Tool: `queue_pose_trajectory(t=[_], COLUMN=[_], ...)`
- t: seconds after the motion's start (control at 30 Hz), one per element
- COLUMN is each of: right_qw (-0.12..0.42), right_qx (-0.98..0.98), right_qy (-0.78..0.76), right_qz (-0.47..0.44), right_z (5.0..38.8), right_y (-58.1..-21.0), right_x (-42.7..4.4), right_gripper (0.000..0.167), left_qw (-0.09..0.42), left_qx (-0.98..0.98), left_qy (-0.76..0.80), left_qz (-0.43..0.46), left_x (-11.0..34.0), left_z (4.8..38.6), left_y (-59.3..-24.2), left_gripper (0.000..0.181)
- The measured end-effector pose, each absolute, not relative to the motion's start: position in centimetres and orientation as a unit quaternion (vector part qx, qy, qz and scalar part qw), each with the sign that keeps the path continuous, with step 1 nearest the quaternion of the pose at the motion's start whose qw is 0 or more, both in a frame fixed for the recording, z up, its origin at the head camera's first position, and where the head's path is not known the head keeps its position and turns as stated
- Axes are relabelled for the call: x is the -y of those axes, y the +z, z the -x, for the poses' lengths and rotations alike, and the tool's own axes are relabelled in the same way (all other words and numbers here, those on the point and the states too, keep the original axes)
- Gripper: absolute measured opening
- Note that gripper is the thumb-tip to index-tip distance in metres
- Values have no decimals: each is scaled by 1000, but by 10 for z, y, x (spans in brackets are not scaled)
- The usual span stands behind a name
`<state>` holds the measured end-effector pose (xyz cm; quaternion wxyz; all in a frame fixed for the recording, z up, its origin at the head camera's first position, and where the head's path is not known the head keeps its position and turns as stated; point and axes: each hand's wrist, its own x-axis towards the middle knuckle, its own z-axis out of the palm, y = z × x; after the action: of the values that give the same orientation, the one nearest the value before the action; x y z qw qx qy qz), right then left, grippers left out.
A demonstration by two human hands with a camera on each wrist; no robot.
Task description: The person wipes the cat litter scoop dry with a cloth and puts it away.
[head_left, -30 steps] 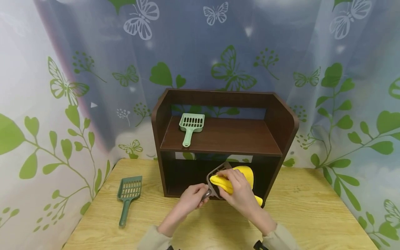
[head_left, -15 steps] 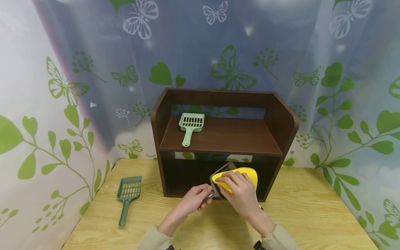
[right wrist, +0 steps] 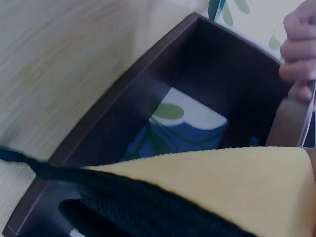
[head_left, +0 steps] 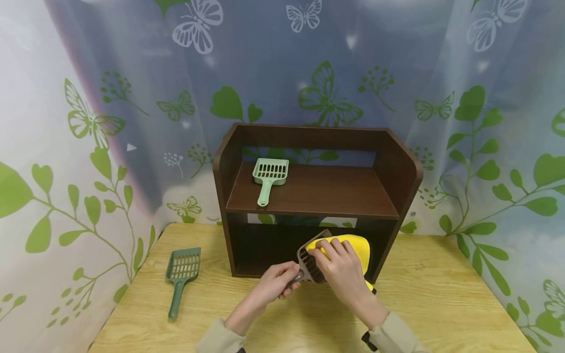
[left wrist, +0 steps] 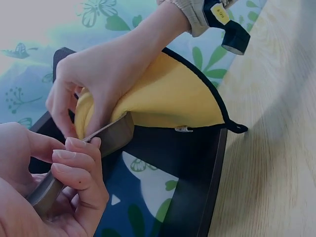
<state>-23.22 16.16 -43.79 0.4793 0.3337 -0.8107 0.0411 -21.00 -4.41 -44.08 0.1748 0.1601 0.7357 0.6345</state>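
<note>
- The left hand [head_left: 273, 280] grips the handle of a brown slotted scoop [head_left: 304, 256], its fingers curled round it.
- The right hand [head_left: 342, 269] pinches a yellow cloth [head_left: 359, 247] against the scoop's right side; the left wrist view shows the cloth's black edging and a small loop at one corner.
- The brown scoop is raised, its handle toward the near left and its head toward the far right, in front of the lower compartment of a dark brown shelf [head_left: 309, 189].
- A light green scoop [head_left: 266, 186] lies at the left of the upper board, handle toward the near edge.
- A dark green scoop [head_left: 177, 294] lies on the wooden table [head_left: 441, 294], left of the shelf.
</note>
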Motion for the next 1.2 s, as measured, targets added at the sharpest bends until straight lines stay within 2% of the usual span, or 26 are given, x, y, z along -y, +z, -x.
queue_pose_trajectory(t=[0.13, 0.37, 0.7, 1.0, 1.1, 1.2], right_qw=[471, 470, 408, 321, 315, 332], right_qx=[827, 836, 855, 886, 887, 887], right_qy=[29, 46, 37, -19, -25, -4], right_qz=[-306, -280, -318, -333, -337, -322], right_z=[234, 233, 227, 211, 209, 209], right_y=[-435, -434, -434, -429, -428, -428], right_x=[-168, -173, -178, -188, -192, -196], right_gripper=[21, 27, 29, 30, 29, 31], left_qw=[179, 178, 140, 129, 131, 139], left_qx=[-738, -738, -741, -741, -744, -748], left_qy=[633, 636, 647, 649, 645, 638], left_qz=[-153, -140, -112, -114, -116, -121], left_x=[47, 50, 50, 48, 46, 44], left_z=[210, 210, 210, 212, 213, 213], left_y=[-441, -441, -441, -442, -443, -445], left_gripper=[34, 31, 33, 37, 38, 38])
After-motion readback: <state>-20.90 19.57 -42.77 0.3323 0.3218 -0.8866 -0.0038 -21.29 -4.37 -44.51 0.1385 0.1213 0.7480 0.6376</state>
